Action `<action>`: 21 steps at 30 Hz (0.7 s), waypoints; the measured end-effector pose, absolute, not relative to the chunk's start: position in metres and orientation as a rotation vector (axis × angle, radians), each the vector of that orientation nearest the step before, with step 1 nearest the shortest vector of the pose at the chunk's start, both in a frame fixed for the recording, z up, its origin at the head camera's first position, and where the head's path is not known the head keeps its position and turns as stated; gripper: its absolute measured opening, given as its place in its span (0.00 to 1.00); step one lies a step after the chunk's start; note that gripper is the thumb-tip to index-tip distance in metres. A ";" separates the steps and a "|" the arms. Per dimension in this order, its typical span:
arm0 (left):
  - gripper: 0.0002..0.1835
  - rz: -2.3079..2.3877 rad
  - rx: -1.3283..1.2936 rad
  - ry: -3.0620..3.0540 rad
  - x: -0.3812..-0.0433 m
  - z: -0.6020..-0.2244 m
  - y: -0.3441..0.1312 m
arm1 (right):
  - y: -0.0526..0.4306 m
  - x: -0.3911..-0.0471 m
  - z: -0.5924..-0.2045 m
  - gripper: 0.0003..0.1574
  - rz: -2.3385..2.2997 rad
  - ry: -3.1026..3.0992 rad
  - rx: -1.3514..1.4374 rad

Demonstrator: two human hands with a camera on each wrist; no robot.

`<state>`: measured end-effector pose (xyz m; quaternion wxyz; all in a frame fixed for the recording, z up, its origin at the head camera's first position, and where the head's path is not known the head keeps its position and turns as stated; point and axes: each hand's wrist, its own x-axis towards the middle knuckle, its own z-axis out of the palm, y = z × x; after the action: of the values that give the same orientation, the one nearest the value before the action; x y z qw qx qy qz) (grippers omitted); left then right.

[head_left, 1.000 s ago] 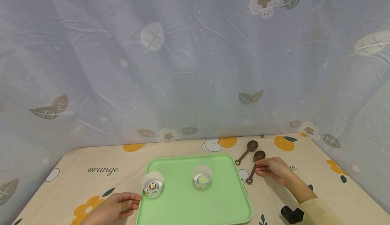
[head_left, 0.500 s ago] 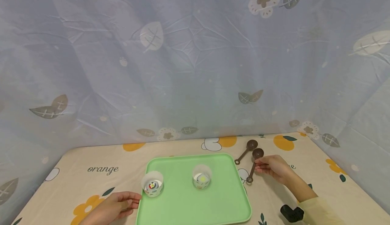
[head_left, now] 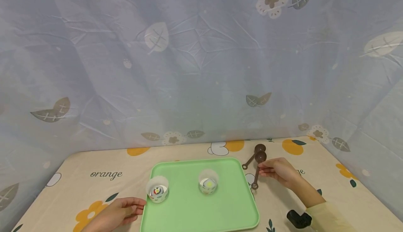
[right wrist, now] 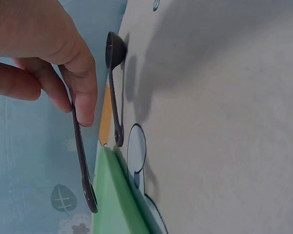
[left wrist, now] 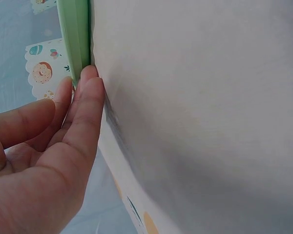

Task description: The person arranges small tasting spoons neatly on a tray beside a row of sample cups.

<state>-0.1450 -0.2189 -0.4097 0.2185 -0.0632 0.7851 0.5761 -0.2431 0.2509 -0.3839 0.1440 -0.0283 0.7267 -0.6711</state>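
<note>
My right hand (head_left: 280, 172) pinches the handle of a dark brown measuring scoop (head_left: 260, 157) just right of the green tray (head_left: 201, 212). In the right wrist view the held scoop's handle (right wrist: 80, 151) hangs down from the fingertips, raised off the cloth; its bowl is out of that view. A second brown scoop (right wrist: 116, 51) lies on the cloth behind it, partly covered in the head view. At the tray's left edge, my left hand (head_left: 115, 212) touches the rim with nearly straight fingers. Two patterned paper cups, one left (head_left: 158, 190) and one central (head_left: 208, 182), stand on the tray.
A cream printed cloth (head_left: 72, 186) covers the table. Pale blue patterned fabric (head_left: 201, 67) hangs behind and along the sides. Near the right sleeve (head_left: 327, 216) is a small black object (head_left: 299, 219).
My right hand has moved slightly left with the scoop, whose bowl now overlaps the second scoop in the head view. My left hand, the tray and the cups stay in place.
</note>
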 end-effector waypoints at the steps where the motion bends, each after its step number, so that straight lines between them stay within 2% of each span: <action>1: 0.14 1.596 -0.170 2.172 -0.145 -0.410 -0.219 | 0.250 -0.243 -0.383 0.18 -1.928 2.096 -0.093; 12: 0.14 1.613 -0.075 2.124 -0.145 -0.409 -0.223 | 0.236 -0.239 -0.375 0.19 -1.899 2.090 -0.167; 21: 0.14 1.605 -0.098 2.139 -0.145 -0.407 -0.221 | 0.222 -0.238 -0.369 0.20 -1.863 2.083 -0.242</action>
<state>-0.1448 -0.2212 -0.4072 0.2307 -0.0358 0.7777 0.5837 -0.2384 0.2223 -0.3691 0.1675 -0.0850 0.7320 -0.6549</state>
